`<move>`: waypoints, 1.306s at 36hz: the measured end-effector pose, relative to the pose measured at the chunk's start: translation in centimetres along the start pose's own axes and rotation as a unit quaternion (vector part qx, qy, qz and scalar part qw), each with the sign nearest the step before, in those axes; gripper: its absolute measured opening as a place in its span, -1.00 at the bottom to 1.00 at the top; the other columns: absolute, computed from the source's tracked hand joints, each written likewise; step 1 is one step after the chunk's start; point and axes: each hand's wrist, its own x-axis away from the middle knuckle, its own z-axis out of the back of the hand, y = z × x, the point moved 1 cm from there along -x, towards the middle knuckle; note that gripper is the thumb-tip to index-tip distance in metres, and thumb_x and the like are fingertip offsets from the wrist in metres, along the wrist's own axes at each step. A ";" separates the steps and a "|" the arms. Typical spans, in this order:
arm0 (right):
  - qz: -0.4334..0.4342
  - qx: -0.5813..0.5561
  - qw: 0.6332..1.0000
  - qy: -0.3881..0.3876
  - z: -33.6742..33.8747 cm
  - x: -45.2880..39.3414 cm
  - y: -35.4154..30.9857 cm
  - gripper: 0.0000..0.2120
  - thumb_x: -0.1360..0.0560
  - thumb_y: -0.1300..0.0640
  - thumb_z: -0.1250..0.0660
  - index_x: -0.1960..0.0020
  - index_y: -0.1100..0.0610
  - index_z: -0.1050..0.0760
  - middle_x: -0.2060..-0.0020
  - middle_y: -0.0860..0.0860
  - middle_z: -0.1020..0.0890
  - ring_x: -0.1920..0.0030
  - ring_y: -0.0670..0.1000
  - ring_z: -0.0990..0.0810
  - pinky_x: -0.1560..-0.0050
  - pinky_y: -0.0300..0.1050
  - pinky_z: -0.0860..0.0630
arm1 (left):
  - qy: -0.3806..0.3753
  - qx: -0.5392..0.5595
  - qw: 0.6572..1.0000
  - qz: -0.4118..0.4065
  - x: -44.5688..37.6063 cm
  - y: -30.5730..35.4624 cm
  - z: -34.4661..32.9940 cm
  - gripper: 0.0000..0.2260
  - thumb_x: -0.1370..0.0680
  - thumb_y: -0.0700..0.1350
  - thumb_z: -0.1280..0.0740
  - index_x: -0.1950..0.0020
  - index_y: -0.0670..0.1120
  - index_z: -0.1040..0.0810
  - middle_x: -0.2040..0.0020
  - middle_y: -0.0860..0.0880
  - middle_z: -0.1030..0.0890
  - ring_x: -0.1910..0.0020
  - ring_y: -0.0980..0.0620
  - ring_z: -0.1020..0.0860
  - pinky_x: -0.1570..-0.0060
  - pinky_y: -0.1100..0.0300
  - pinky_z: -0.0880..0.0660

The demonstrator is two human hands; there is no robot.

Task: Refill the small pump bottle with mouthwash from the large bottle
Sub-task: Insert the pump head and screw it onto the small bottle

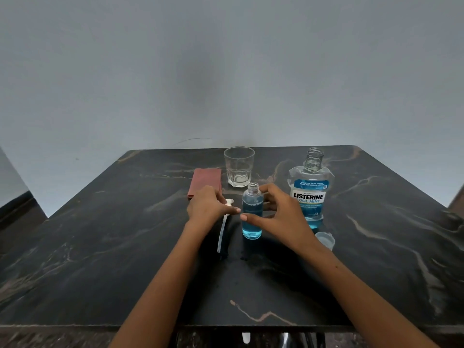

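The small clear bottle point(252, 212) stands upright and uncapped in the middle of the dark marble table point(100, 247), holding blue liquid up to its shoulder. My left hand point(209, 205) grips the white pump head point(229, 202), whose dip tube point(222, 233) hangs down to the left of the small bottle. My right hand point(277, 212) curves around the small bottle's right side with fingers apart; whether it touches is unclear. The large mouthwash bottle point(310, 189) stands uncapped to the right, with blue liquid only near its bottom. Its cap point(325, 239) lies beside my right wrist.
An empty drinking glass point(239, 167) stands behind the small bottle. A reddish-brown folded cloth point(204, 180) lies at the back left, partly under my left hand. A grey wall rises behind the table's far edge.
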 end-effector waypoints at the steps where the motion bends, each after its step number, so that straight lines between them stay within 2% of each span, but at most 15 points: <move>1: 0.001 0.001 1.000 0.000 0.0 0.0 0.0 -0.50 -0.25 -0.10 -0.55 -0.09 -0.06 -0.41 0.06 -0.20 -0.57 0.06 -0.28 -0.56 0.14 -0.54 -0.47 | -0.002 -0.008 1.000 -0.002 -0.1 0.1 -0.1 -0.68 -0.33 0.05 -0.55 0.00 -0.07 -0.65 0.04 -0.03 -0.66 -0.02 -0.02 -0.60 -0.01 0.08 -0.54; 5: 0.002 0.010 1.000 -0.003 0.1 -0.1 0.0 -0.51 -0.26 -0.09 -0.55 -0.08 -0.04 -0.41 0.04 -0.17 -0.57 0.07 -0.25 -0.57 0.12 -0.53 -0.48 | 0.001 -0.005 1.000 -0.007 -0.3 0.4 -0.3 -0.73 -0.36 -0.02 -0.54 0.00 -0.07 -0.66 0.03 -0.05 -0.67 0.00 -0.02 -0.60 0.03 0.10 -0.51; 8: 0.005 0.009 1.000 -0.004 0.1 -0.1 0.0 -0.53 -0.26 -0.08 -0.55 -0.06 -0.07 -0.40 0.05 -0.18 -0.57 0.07 -0.27 -0.56 0.13 -0.52 -0.49 | -0.003 0.021 1.000 -0.011 -0.4 0.5 -0.3 -0.76 -0.36 -0.04 -0.54 0.03 -0.08 -0.68 0.07 -0.05 -0.69 0.02 -0.03 -0.62 -0.03 0.04 -0.56; 13: 0.005 0.018 1.000 -0.009 0.1 -0.1 0.0 -0.53 -0.28 -0.09 -0.53 -0.07 -0.09 -0.39 0.01 -0.19 -0.55 0.05 -0.22 -0.56 0.13 -0.49 -0.51 | 0.023 0.143 0.989 -0.040 -0.5 0.9 0.9 -0.86 -0.31 -0.15 -0.58 0.29 -0.05 -0.63 0.13 -0.11 -0.71 0.17 0.02 -0.64 -0.03 0.03 -0.60; 15: 0.002 0.018 1.000 -0.012 0.1 -0.1 0.0 -0.53 -0.28 -0.09 -0.53 -0.08 -0.10 -0.38 0.01 -0.22 -0.54 0.05 -0.25 -0.54 0.12 -0.48 -0.50 | 0.039 0.211 0.975 -0.049 -0.5 1.1 1.8 -0.84 -0.28 -0.19 -0.60 0.23 -0.12 -0.67 0.12 -0.13 -0.71 0.13 -0.01 -0.67 -0.02 0.05 -0.61; 19: -0.005 0.012 1.000 -0.018 0.1 -0.2 -0.1 -0.53 -0.28 -0.09 -0.53 -0.07 -0.12 -0.37 0.02 -0.26 -0.52 0.04 -0.28 -0.53 0.07 -0.44 -0.50 | 0.070 0.280 0.955 -0.069 -0.3 1.5 3.7 -0.71 -0.25 -0.17 -0.62 0.07 -0.17 -0.69 0.14 -0.08 -0.71 0.12 0.04 -0.67 0.09 0.24 -0.56; 22: -0.007 0.010 1.000 -0.020 0.1 -0.1 -0.1 -0.53 -0.28 -0.08 -0.53 -0.08 -0.11 -0.38 0.01 -0.25 -0.53 0.03 -0.27 -0.54 0.05 -0.41 -0.52 | 0.092 0.338 0.933 -0.088 0.0 2.1 5.1 -0.76 -0.27 -0.22 -0.60 0.11 -0.12 -0.68 0.18 -0.06 -0.70 0.16 0.07 -0.66 0.08 0.27 -0.54; 29: -0.009 0.002 1.000 -0.019 0.2 0.0 -0.1 -0.54 -0.27 -0.07 -0.54 -0.06 -0.13 -0.38 0.09 -0.34 -0.50 0.06 -0.31 -0.54 0.13 -0.50 -0.50 | 0.119 0.463 0.870 -0.120 1.7 3.9 7.6 -0.82 -0.32 -0.25 -0.57 0.16 -0.06 -0.65 0.25 0.05 -0.71 0.21 0.17 -0.67 0.24 0.44 -0.51; 36: -0.011 0.003 1.000 -0.020 0.2 0.0 -0.1 -0.54 -0.29 -0.09 -0.53 -0.08 -0.12 -0.38 0.03 -0.27 -0.52 0.06 -0.31 -0.53 0.16 -0.52 -0.48 | 0.127 0.521 0.830 -0.156 3.3 5.6 9.5 -0.80 -0.32 -0.21 -0.57 0.13 -0.05 -0.64 0.28 0.08 -0.71 0.25 0.24 -0.66 0.22 0.45 -0.51; 40: -0.015 -0.004 1.000 -0.020 0.1 -0.1 0.0 -0.53 -0.28 -0.09 -0.53 -0.09 -0.10 -0.39 0.00 -0.24 -0.54 0.03 -0.24 -0.56 0.11 -0.45 -0.52 | 0.132 0.542 0.811 -0.179 3.9 6.3 10.2 -0.80 -0.33 -0.25 -0.55 0.11 -0.10 -0.64 0.29 0.09 -0.71 0.27 0.24 -0.66 0.24 0.45 -0.50; 47: -0.016 -0.003 1.000 -0.019 0.0 -0.1 0.1 -0.53 -0.28 -0.11 -0.52 -0.08 -0.13 -0.38 0.02 -0.26 -0.53 0.05 -0.28 -0.55 0.14 -0.50 -0.50 | 0.139 0.548 0.799 -0.206 4.5 6.9 10.8 -0.79 -0.34 -0.26 -0.55 0.07 -0.14 -0.65 0.27 0.06 -0.72 0.23 0.21 -0.66 0.22 0.43 -0.51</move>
